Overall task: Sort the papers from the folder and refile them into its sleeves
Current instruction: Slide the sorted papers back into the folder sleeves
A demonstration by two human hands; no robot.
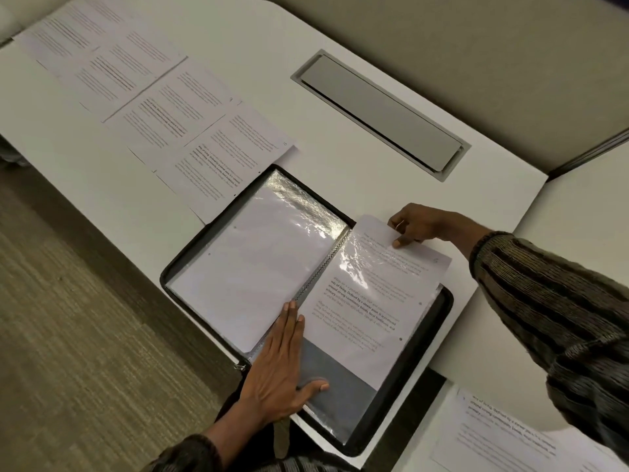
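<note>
An open black zip folder (pixel 430 335) lay on a white surface (pixel 306 80), seen from above. The refiling looked partly done. The left-hand plastic sleeve (pixel 255 267) already held a sheet showing its blank back. On the right-hand sleeve (pixel 337 379), a printed sheet (pixel 360 311) was only part of the way in: its top edge stuck out past the folder's rim toward one o'clock, and the sleeve's grey lower part toward six o'clock was not yet covered. Much seemed left to do. A row of loose printed papers (pixel 163 107), overlapping one another, ran away from the folder toward ten and eleven o'clock, and another printed paper (pixel 503 434) lay apart at five o'clock. The right hand (pixel 413 224) was at the sheet's top edge, its fingers (pixel 396 243) curled and pinching that edge between thumb and forefinger. The left hand (pixel 275 366) lay flat at the folder's seven o'clock side, fingers straight and together beside the spine, thumb spread onto the grey part of the sleeve, pressing it down and gripping nothing. The sheet's printed text lay between the two hands, with its lower edge close to the left thumb but not touching it. A grey cable hatch (pixel 377 114) sat in the surface at twelve o'clock.
</note>
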